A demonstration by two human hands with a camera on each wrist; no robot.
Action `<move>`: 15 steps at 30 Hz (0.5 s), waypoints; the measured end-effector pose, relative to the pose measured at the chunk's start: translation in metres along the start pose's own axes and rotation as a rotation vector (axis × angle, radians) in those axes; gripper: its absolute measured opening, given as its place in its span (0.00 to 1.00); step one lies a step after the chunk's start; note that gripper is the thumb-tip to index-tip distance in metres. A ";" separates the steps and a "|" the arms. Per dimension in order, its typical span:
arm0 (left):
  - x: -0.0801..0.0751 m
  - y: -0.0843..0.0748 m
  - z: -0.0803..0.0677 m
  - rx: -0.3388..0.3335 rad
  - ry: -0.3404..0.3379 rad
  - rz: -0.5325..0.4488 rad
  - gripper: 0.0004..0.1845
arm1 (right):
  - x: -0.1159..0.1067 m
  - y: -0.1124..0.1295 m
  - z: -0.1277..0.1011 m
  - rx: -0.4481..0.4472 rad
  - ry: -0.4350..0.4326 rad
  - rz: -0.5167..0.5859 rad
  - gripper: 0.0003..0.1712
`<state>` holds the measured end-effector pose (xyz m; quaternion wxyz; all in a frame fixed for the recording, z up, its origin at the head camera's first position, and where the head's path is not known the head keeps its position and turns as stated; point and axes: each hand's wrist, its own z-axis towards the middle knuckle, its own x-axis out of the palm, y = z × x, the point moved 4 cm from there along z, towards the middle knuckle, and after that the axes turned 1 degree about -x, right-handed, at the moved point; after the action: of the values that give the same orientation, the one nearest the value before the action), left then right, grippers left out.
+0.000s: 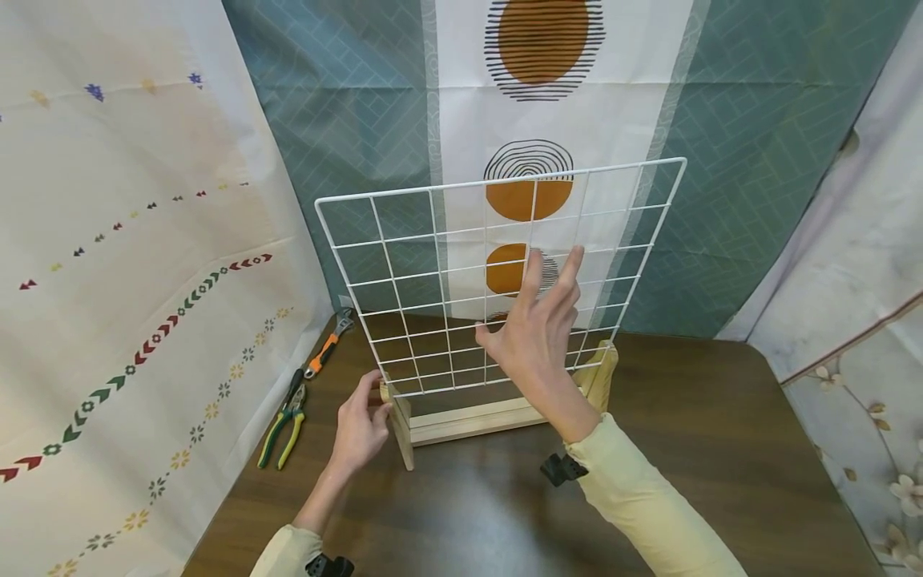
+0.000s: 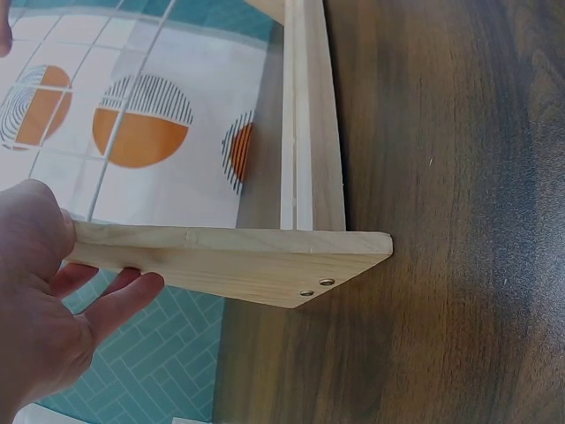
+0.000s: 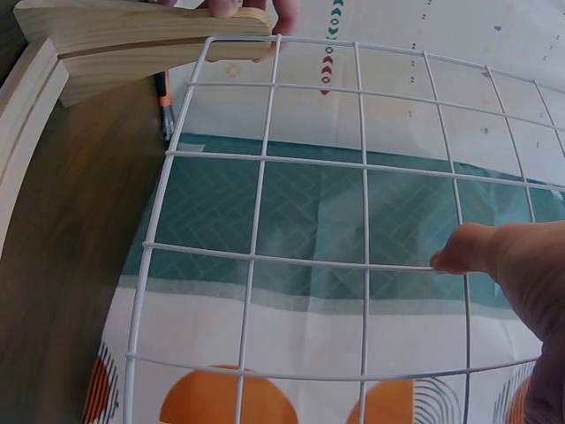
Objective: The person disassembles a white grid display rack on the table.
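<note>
I have my left hand [image 1: 358, 429] gripping the left foot of the wooden stand [image 1: 472, 421] in the middle of the table [image 1: 721, 449], my right hand [image 1: 539, 336] spread flat against the wire grid [image 1: 497, 280] standing in it. If I push too hard, I judge the grid could tip toward the far curtain [image 1: 346, 104] or pop from its slot. No readable writing on the pliers [image 1: 284, 425] or wrench [image 1: 328, 344] at left.

Makeshift curtained booth [image 1: 346, 104], tabletop tools [image 1: 284, 421]

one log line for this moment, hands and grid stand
left hand: grips wooden stand end piece | right hand: open, at white wire grid | grid upright in stand | pliers, wrench left on table
</note>
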<state>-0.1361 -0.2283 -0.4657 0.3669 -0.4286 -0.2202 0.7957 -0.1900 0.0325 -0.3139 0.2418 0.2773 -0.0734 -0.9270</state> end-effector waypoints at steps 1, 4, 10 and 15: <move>0.000 0.000 0.000 0.002 -0.003 0.000 0.32 | -0.001 0.000 0.001 -0.002 -0.003 0.001 0.75; 0.000 0.000 0.000 -0.002 -0.004 -0.006 0.32 | -0.003 0.002 0.003 -0.009 -0.007 0.008 0.75; 0.000 0.000 -0.001 -0.005 0.004 -0.009 0.32 | -0.006 0.004 0.008 -0.015 0.000 0.016 0.76; 0.000 0.000 -0.001 -0.008 0.007 0.007 0.32 | -0.010 0.004 0.011 -0.017 0.002 0.011 0.76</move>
<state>-0.1351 -0.2281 -0.4658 0.3632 -0.4337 -0.2203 0.7946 -0.1870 0.0341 -0.2993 0.2492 0.2756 -0.0669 -0.9260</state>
